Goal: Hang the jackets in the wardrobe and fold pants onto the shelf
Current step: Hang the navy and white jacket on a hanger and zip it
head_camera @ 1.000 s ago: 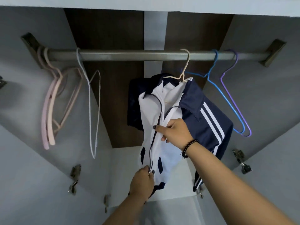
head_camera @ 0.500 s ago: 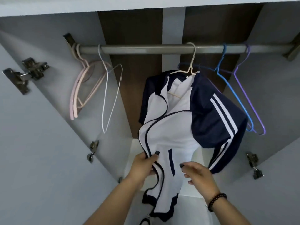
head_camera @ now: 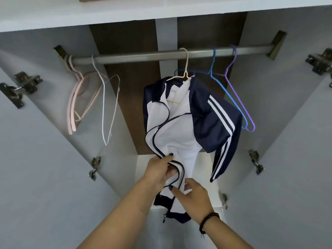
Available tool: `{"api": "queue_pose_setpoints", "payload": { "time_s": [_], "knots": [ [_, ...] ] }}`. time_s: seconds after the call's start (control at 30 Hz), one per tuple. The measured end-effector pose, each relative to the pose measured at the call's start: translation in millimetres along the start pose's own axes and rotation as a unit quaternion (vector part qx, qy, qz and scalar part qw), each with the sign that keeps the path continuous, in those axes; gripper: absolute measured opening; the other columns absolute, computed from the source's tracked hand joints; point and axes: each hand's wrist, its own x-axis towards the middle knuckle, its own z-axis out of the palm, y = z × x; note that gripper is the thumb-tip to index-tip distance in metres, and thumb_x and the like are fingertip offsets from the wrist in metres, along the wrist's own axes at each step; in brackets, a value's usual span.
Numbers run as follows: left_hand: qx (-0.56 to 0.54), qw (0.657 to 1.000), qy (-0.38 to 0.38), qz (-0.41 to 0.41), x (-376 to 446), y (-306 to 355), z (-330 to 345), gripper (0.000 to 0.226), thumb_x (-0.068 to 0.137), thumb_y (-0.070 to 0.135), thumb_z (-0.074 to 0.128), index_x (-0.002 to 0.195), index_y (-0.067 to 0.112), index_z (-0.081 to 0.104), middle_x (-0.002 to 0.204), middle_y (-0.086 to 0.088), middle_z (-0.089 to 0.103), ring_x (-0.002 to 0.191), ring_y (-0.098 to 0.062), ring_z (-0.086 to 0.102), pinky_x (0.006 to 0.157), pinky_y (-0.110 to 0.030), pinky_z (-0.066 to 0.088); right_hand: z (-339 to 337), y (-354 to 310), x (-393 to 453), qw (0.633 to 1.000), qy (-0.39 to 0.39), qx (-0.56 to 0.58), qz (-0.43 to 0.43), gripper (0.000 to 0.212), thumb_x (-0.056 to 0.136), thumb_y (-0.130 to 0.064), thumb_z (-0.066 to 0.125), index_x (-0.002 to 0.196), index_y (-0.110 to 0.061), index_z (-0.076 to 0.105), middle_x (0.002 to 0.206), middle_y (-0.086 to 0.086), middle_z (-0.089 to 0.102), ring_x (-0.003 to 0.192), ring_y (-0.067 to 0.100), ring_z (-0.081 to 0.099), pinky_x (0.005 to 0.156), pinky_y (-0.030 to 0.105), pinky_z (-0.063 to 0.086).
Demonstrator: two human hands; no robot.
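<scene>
Setting: home bedroom storage, inside of an open wardrobe (head_camera: 53, 177) | Evidence: metal hanging rail (head_camera: 143, 56) across grey side panels; metal door hinges (head_camera: 23, 87) on both sides; pink hangers (head_camera: 75, 105), white hanger (head_camera: 104, 105), blue hanger (head_camera: 231, 97), purple hanger (head_camera: 239, 97) on rail; navy-and-white jacket (head_camera: 179, 133) on cream hanger (head_camera: 186, 69); white shelf (head_camera: 206, 168) below.

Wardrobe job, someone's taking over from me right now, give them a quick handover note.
Left hand grips the zipper edge of the navy and white jacket. Right hand touches the lower front, fingers fairly straight.
The jacket hangs unzipped on a cream hanger on the rail.
Spare hangers: pink and white to the left, blue and purple to the right.
Done: this jacket is hung.
Left: straighten its front; no other jackets or pants in view.
</scene>
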Motion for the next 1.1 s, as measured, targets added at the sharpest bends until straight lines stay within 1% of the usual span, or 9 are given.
{"api": "queue_pose_setpoints", "payload": {
  "time_s": [0.1, 0.2, 0.3, 0.4, 0.53, 0.63, 0.8, 0.93, 1.1],
  "knots": [
    [-0.005, 1.0, -0.011, -0.01, -0.9, 2.4, -3.5, 0.012, 0.093, 0.0, 0.056, 0.095, 0.003, 0.068, 0.087, -0.009, 0.076, 0.083, -0.022, 0.071, 0.072, -0.035, 0.061, 1.9, -13.8, -2.5, 1.0, 0.023, 0.005, 0.012, 0.031, 0.075, -0.056, 0.067, 0.088, -0.032, 0.052, 0.094, -0.014, 0.057, 0.085, 0.006, 0.057, 0.069, 0.017, 0.045],
    [-0.001, 0.999, -0.034, -0.017, 0.9, 6.1, -8.1, 0.015, 0.094, -0.002, 0.055, 0.1, 0.003, 0.067, 0.094, -0.011, 0.075, 0.09, -0.025, 0.071, 0.075, -0.037, 0.059, 6.9, -15.0, 1.6, 0.996, 0.091, 0.011, -0.011, 0.016, 0.088, -0.031, 0.059, 0.076, -0.021, 0.055, 0.076, -0.012, 0.06, 0.062, 0.004, 0.054, 0.062, 0.02, 0.048],
    [0.027, 0.997, -0.075, -0.023, 1.5, 12.1, -13.7, 0.015, 0.095, 0.002, 0.055, 0.105, 0.004, 0.066, 0.098, -0.011, 0.075, 0.091, -0.024, 0.072, 0.075, -0.036, 0.06, 9.3, -11.4, 5.3, 0.993, 0.11, 0.022, -0.02, 0.034, 0.089, -0.013, 0.054, 0.058, -0.014, 0.039, 0.053, -0.005, 0.042, 0.05, 0.009, 0.038, 0.049, 0.02, 0.04],
    [0.032, 0.994, -0.101, -0.034, -0.4, 18.0, -26.6, 0.015, 0.096, 0.013, 0.058, 0.106, 0.005, 0.065, 0.098, -0.009, 0.074, 0.085, -0.02, 0.072, 0.07, -0.03, 0.06, 2.4, -17.6, 9.6, 0.991, 0.12, 0.059, -0.007, 0.037, 0.089, -0.011, 0.057, 0.057, -0.011, 0.037, 0.054, 0.002, 0.035, 0.05, 0.013, 0.043, 0.055, 0.034, 0.055],
    [-0.122, 0.99, 0.01, -0.064, -13.1, -10.8, -64.6, 0.016, 0.093, 0.015, 0.06, 0.108, 0.01, 0.064, 0.083, -0.002, 0.074, 0.066, -0.008, 0.071, 0.054, -0.022, 0.056, -0.5, -29.0, 9.4, 0.977, 0.126, 0.169, 0.009, 0.041, 0.089, -0.006, 0.059, 0.055, -0.009, 0.036, 0.056, 0.005, 0.031, 0.045, 0.006, 0.044, 0.056, 0.031, 0.058],
    [-0.057, 0.981, 0.075, -0.169, -39.5, -55.1, -86.4, 0.02, 0.09, 0.027, 0.066, 0.092, 0.007, 0.067, 0.06, -0.002, 0.068, 0.048, -0.013, 0.062, 0.046, -0.022, 0.049, 4.7, -32.6, 10.1, 0.962, 0.132, 0.236, 0.035, 0.029, 0.087, -0.005, 0.059, 0.062, -0.007, 0.046, 0.065, 0.01, 0.041, 0.056, 0.014, 0.057, 0.058, 0.031, 0.058],
    [0.084, 0.945, 0.012, -0.317, -44.9, -70.2, -114.8, 0.065, 0.081, 0.062, 0.061, 0.102, 0.001, 0.067, 0.086, -0.01, 0.075, 0.09, -0.026, 0.062, 0.085, -0.037, 0.042, 15.5, -45.6, 10.7, 0.96, 0.129, 0.244, 0.045, 0.021, 0.086, -0.002, 0.059, 0.067, -0.006, 0.051, 0.069, 0.012, 0.041, 0.06, 0.018, 0.053, 0.057, 0.028, 0.058],
    [0.071, 0.936, -0.054, -0.34, -33.2, -57.3, -120.4, 0.088, 0.071, 0.075, 0.056, 0.108, -0.004, 0.069, 0.1, -0.011, 0.072, 0.097, -0.025, 0.062, 0.086, -0.041, 0.044, 22.7, -56.7, 10.0, 0.957, 0.114, 0.259, 0.063, 0.016, 0.086, -0.003, 0.059, 0.071, -0.006, 0.055, 0.071, 0.014, 0.044, 0.063, 0.02, 0.054, 0.057, 0.028, 0.057],
    [-0.117, 0.951, -0.025, -0.286, -38.4, -64.0, -96.8, 0.054, 0.085, 0.049, 0.065, 0.104, -0.002, 0.065, 0.084, -0.017, 0.072, 0.074, -0.031, 0.062, 0.064, -0.038, 0.058, 29.7, -69.1, 5.4, 0.914, 0.058, 0.385, 0.11, 0.014, 0.09, -0.002, 0.058, 0.076, -0.003, 0.055, 0.076, 0.017, 0.056, 0.064, 0.023, 0.057, 0.063, 0.033, 0.059]
  ]
}}
